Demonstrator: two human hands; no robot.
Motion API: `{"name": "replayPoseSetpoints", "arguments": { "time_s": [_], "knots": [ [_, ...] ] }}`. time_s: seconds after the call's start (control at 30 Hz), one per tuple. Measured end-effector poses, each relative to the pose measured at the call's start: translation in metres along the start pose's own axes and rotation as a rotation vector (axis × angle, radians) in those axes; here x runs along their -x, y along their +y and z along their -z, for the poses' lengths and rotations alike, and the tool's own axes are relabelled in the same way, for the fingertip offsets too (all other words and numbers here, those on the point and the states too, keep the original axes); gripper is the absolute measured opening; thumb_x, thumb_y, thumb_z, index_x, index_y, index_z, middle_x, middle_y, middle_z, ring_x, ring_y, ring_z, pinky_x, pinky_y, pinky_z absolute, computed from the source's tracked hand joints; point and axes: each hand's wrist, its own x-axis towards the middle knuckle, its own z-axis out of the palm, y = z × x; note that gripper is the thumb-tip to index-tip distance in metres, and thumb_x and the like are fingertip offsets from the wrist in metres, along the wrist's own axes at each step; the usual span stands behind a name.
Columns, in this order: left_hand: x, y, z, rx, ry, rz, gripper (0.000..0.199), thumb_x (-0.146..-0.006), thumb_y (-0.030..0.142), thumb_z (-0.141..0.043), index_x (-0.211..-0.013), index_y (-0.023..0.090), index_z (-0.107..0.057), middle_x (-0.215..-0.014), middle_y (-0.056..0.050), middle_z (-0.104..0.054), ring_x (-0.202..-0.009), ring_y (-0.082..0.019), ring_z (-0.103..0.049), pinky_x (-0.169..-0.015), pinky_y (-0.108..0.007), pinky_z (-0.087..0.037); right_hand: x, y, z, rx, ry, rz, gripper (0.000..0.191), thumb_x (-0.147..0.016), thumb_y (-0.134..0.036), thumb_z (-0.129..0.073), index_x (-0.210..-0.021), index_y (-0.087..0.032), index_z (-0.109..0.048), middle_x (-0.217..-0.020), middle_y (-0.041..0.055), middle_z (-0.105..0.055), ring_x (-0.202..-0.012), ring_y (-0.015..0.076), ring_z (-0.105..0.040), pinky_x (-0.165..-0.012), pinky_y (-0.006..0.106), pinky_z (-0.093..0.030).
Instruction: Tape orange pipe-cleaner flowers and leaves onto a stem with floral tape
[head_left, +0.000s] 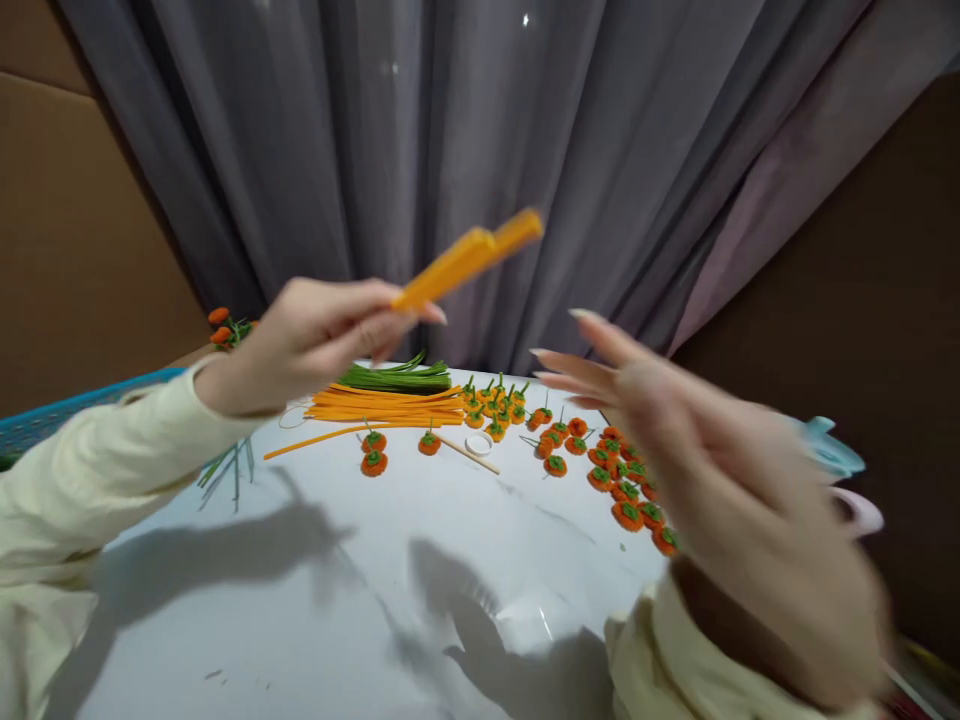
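My left hand (330, 335) is raised above the table's left side, its fingers pinched round the end of a folded orange fuzzy strip (465, 262) that points up and to the right. To the right, my right hand (720, 480) is lifted with its fingers apart and nothing between them, blurred by motion. Below and between the hands lie a bundle of orange strips (382, 405) and a bundle of green stems (397, 377). Small orange pieces with green tops (495, 405) stand in a cluster beside the bundles.
More orange-and-green pieces (626, 490) lie near my right hand. A thin stick (469, 455) and a white ring (480, 444) rest on the white table (360, 600). Green wires (232, 470) lie at left, by a blue basket (90, 405). A grey curtain (465, 130) hangs behind.
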Motion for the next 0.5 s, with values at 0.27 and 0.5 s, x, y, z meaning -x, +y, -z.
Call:
{"name": "replayPoseSetpoints", "arguments": {
  "time_s": [0.27,0.5],
  "knots": [
    [0.066,0.027,-0.039,0.857,-0.490,0.797,0.035,-0.091,0.041,-0.036,-0.096,0.017,-0.060,-0.052,0.004,-0.056,-0.036,-0.007,-0.043,-0.041,-0.018,-0.038,-0.046,0.036,-0.094,-0.849,-0.387,-0.392,0.039,-0.091,-0.046,-0.043,-0.102,-0.015,-0.064,-0.101,0.0092,-0.068,-0.101,0.0244,-0.061,-0.091,0.041,-0.044],
    [0.108,-0.005,-0.045,1.067,-0.644,1.066,0.025,-0.084,0.036,-0.050,-0.098,0.016,-0.056,-0.094,-0.008,-0.067,-0.077,-0.019,-0.065,-0.055,-0.025,-0.048,-0.012,0.093,-0.093,-1.008,-0.212,-0.864,0.028,-0.088,-0.039,-0.050,-0.093,-0.013,-0.057,-0.051,0.0010,-0.062,-0.046,0.0159,-0.061,-0.046,0.023,-0.048]
  ]
}}
